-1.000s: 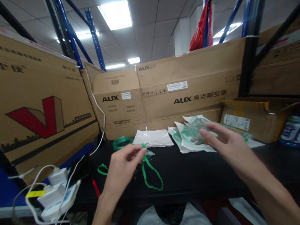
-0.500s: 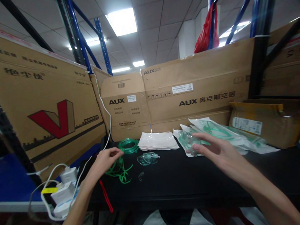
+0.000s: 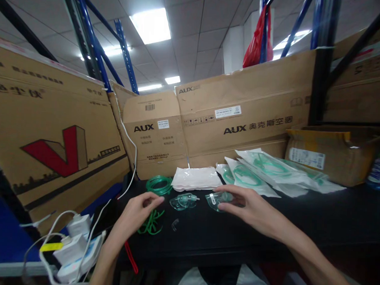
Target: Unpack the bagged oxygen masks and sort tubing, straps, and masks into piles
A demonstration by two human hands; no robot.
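Observation:
My right hand (image 3: 246,207) grips a clear green-tinted oxygen mask (image 3: 218,200) by its right side, with thumb and fingers about it, low over the black table. A similar clear mask (image 3: 184,201) lies just to its left. My left hand (image 3: 141,211) hovers above a bunch of thin green straps (image 3: 152,223), fingers curled with thumb and forefinger close together; what they pinch, if anything, cannot be made out. Behind it rests a coil of green tubing (image 3: 159,184). A small clear piece (image 3: 175,224) lies in front of the masks.
White packets (image 3: 195,178) lie at the back, beside clear-fronted pouches of green tubing (image 3: 246,174). Cardboard panels (image 3: 241,102) wall the rear, and an open carton (image 3: 329,157) stands right. Chargers and cables (image 3: 77,246) crowd the left edge, near a red strap (image 3: 130,257).
My right hand has moved left with the mask, away from the pouches to beside the other mask. My left hand has shifted slightly right relative to the straps. The view has turned a little.

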